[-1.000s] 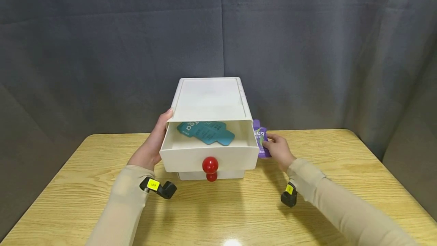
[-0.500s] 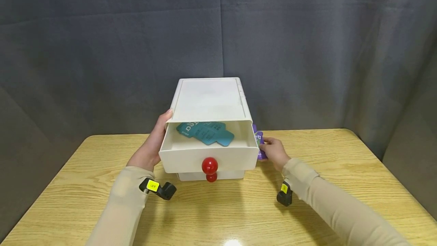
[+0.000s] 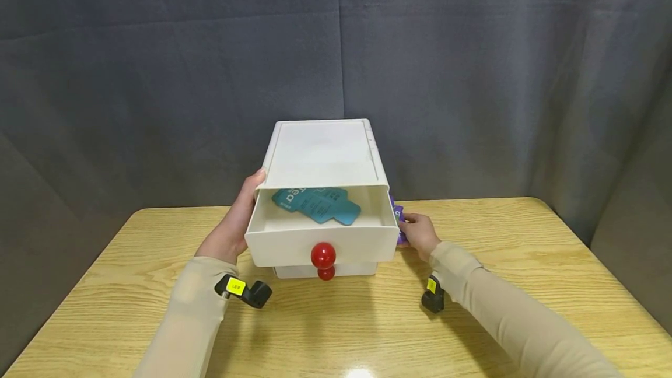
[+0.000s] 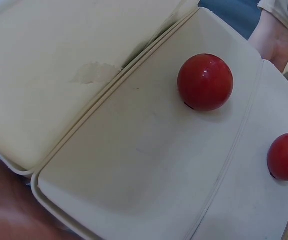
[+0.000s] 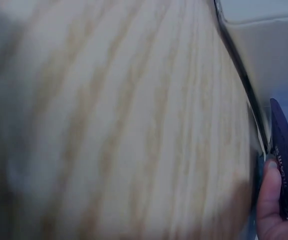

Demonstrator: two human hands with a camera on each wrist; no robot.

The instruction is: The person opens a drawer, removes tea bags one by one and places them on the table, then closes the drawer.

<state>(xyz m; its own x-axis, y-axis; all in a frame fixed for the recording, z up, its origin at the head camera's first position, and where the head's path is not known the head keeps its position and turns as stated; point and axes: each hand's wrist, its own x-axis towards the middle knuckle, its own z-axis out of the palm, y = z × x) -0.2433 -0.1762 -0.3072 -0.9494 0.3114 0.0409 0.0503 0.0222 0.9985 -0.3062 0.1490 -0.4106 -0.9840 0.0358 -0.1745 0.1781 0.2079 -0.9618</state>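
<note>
A white two-drawer cabinet (image 3: 325,153) stands on the table, its upper drawer (image 3: 320,245) pulled out. Inside that drawer lie flat teal packets printed "Tea" (image 3: 322,204). My left hand (image 3: 228,223) rests against the cabinet's left side with the thumb straight along it; its other fingers are hidden in the head view. At the right side, my right hand (image 3: 420,235) pinches a purple tea packet (image 3: 401,233), which is partly hidden behind the drawer. In the right wrist view the packet (image 5: 282,145) stands on edge beside the thumb.
Red ball knobs sit on the upper drawer front (image 3: 322,256) and the lower one (image 3: 326,273). Wood-grained table (image 3: 315,331) spreads in front and to both sides. A dark grey curtain (image 3: 472,86) hangs behind the cabinet.
My right hand has moved left with the purple packet, closer to the cabinet, and less of the packet shows. The left hand and the drawer stay as they were.
</note>
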